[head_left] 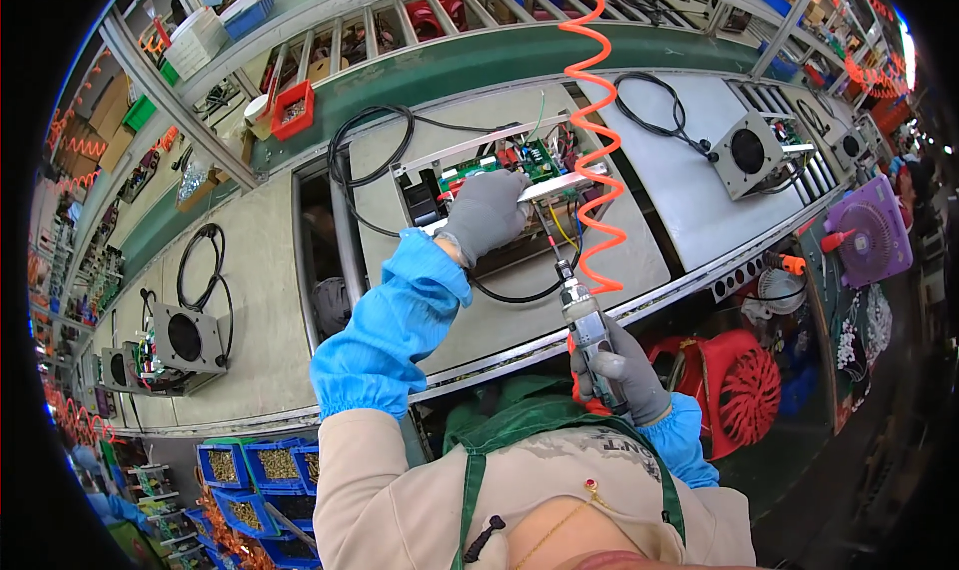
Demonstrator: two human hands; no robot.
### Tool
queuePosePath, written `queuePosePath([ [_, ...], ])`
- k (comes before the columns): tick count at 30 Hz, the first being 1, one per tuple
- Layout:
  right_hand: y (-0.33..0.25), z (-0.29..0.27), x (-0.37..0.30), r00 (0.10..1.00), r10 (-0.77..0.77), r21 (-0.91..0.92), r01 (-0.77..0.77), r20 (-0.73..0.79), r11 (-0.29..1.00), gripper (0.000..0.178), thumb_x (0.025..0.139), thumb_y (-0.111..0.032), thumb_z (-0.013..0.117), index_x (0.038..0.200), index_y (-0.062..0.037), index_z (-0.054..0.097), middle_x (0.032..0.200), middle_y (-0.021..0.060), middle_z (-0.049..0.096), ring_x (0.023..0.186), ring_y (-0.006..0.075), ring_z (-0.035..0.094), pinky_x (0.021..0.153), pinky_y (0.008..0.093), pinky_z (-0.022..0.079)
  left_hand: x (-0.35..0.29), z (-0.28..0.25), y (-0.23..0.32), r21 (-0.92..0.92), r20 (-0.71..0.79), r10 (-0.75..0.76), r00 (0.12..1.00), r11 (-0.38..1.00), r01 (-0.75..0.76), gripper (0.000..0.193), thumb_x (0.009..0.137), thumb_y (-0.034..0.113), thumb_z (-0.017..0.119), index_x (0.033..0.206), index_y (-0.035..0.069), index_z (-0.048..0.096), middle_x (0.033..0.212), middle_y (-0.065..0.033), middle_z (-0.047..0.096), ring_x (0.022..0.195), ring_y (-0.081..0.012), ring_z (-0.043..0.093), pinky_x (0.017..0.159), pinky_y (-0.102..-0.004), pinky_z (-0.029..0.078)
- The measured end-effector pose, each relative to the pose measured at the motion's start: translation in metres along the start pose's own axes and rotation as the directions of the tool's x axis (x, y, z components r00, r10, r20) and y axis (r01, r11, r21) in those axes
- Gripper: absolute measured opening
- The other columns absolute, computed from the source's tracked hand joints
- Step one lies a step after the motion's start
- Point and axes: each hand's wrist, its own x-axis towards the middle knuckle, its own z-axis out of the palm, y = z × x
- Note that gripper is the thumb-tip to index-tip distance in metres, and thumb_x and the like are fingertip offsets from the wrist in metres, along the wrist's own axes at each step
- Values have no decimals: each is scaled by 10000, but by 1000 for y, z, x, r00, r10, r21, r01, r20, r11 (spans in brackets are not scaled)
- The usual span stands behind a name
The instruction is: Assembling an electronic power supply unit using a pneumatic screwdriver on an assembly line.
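In the head camera's view, a worker's gloved left hand (489, 215), near the centre, leans over an open silver metal chassis with a green circuit board inside (544, 160), its fingers bent and close together at the near rail; whether they pinch anything cannot be told, as the fingertips are partly lost among the parts. The right hand (637, 372), also in a grey glove, lies toward five o'clock, closed around the grip of a grey-and-silver handheld power screwdriver (584, 320), whose slim bit points toward eleven o'clock at the chassis's near side. Whether the bit's tip meets a screw is too small to make out. The left glove covers part of the rail and board, the right glove hides much of the tool's grip, and a coiled orange air hose (621, 238) crosses the chassis's right end before running out of frame at twelve o'clock. The chassis sits on a grey work board (619, 260), just beyond the left hand toward one o'clock and well apart from the right hand, toward eleven o'clock from it. A looped black cable (411, 130) lies at its ten o'clock.
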Motion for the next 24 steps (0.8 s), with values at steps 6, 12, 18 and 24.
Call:
queuePosePath([
  [6,6,1,4,1000,-16,-29,16,1,999,574,728,-406,704,1108,-32,489,808,60,562,571,125,563,535,276,510,1,4,-4,-19,-3,-11,1000,1000,11,289,770,187,618,1013,34,645,938,-187,644,881,-362,617,792,-424,493],
  [12,11,-2,5,999,44,-8,-44,-2,999,619,721,-448,713,1127,-41,482,807,58,563,558,126,566,517,284,515,-2,3,-3,5,-70,50,996,999,-50,251,790,210,614,992,66,650,905,-142,647,864,-333,625,766,-425,501],
  [18,14,-3,5,998,54,13,-54,-12,998,592,753,-458,687,1150,-70,480,795,64,567,557,144,584,530,306,541,-4,6,-7,-11,-135,106,985,994,-109,211,776,188,606,941,59,635,866,-142,632,835,-335,617,754,-438,499],
  [24,46,-14,16,905,314,304,-224,-289,926,376,950,-427,421,939,-87,581,706,68,592,544,164,570,483,294,464,-4,2,-4,-23,-89,71,994,997,-73,272,772,180,613,992,23,641,915,-172,630,852,-361,610,762,-435,491],
])
